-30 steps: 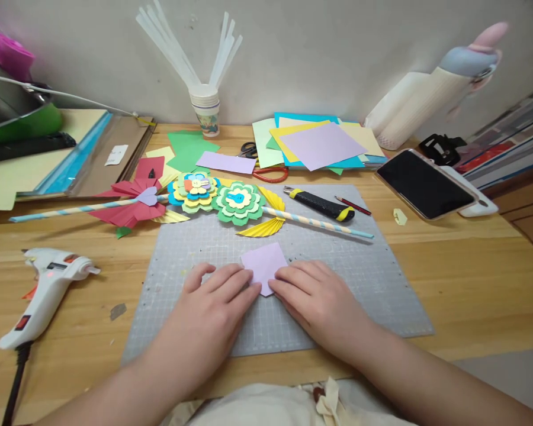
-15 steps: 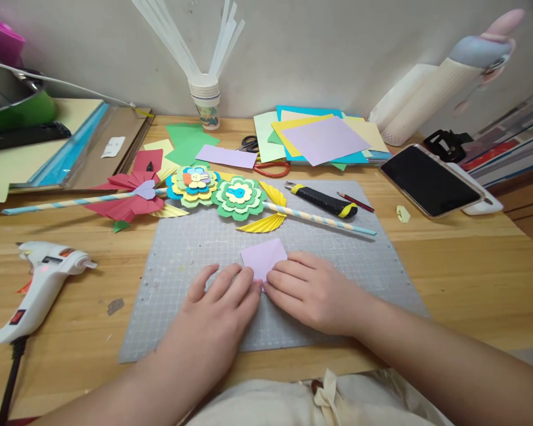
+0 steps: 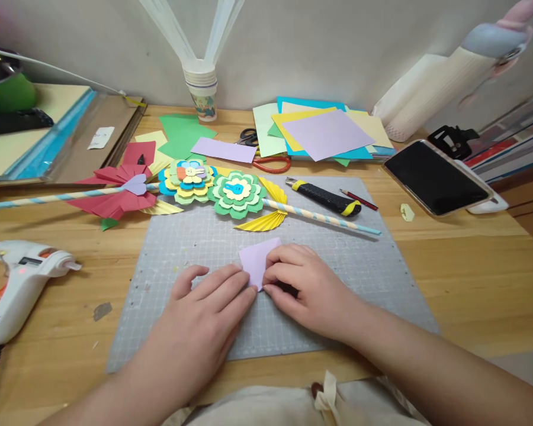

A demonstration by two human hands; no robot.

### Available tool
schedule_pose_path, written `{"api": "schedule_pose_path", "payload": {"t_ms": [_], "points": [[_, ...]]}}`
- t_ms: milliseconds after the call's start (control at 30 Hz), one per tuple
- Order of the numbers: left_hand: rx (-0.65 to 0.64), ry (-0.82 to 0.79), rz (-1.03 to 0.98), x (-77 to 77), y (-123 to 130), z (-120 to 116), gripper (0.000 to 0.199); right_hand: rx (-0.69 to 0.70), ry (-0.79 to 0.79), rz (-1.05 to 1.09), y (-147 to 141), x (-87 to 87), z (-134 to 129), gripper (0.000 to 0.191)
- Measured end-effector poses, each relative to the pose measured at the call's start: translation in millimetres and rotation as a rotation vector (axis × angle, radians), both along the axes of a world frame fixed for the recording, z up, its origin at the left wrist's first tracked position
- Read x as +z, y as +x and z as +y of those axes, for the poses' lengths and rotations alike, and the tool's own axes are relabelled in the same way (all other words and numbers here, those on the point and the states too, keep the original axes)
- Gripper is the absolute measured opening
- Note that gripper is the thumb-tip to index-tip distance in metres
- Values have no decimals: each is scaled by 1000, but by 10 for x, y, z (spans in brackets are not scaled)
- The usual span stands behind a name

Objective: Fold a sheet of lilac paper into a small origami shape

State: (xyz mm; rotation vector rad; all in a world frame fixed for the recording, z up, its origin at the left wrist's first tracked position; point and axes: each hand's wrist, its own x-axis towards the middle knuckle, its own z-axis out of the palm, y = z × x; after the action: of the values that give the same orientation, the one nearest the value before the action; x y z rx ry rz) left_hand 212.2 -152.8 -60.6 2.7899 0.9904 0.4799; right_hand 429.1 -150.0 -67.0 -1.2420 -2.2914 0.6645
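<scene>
A small purple paper (image 3: 254,260) lies on the grey cutting mat (image 3: 195,260). My left hand (image 3: 204,313) rests flat with its fingers apart, the fingertips pressing on the paper's lower left edge. At the paper's right side, my right hand (image 3: 308,287) has its thumb and fingers pinched on the lower corner. Just beyond the hands is a striped stick (image 3: 337,223) bearing a green layered paper flower (image 3: 236,192), a blue and yellow one (image 3: 189,179), yellow pleated paper (image 3: 266,219) and a red paper shape (image 3: 115,189) with a purple heart.
A white glue gun (image 3: 22,290) lies at the left. Beyond the stick are a utility knife (image 3: 326,198), red-handled scissors (image 3: 273,164), coloured sheets (image 3: 333,133) and a paper cup (image 3: 202,97) of clear sticks. A phone (image 3: 436,177) is at the right.
My right hand's fingers have bent into a pinch, with a gap now showing under them. The view has shifted slightly, and more of the paper's lower corner shows.
</scene>
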Motion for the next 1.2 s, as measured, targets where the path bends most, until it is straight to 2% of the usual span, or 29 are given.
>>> {"api": "schedule_pose_path", "payload": {"t_ms": [167, 567, 800, 1200], "points": [[-39, 40, 28, -17, -12, -2, 33, -86, -99, 11, -80, 20, -11, 9], [-62, 76, 99, -40, -48, -5, 37, -19, -163, 25, 18, 19, 20, 9], [23, -5, 73, -106, -47, -80, 35, -32, -235, 17, -6, 65, 8, 11], [-12, -1, 97, -138, -82, -107, 40, -198, -274, -9, -118, 60, 3, 10]]}}
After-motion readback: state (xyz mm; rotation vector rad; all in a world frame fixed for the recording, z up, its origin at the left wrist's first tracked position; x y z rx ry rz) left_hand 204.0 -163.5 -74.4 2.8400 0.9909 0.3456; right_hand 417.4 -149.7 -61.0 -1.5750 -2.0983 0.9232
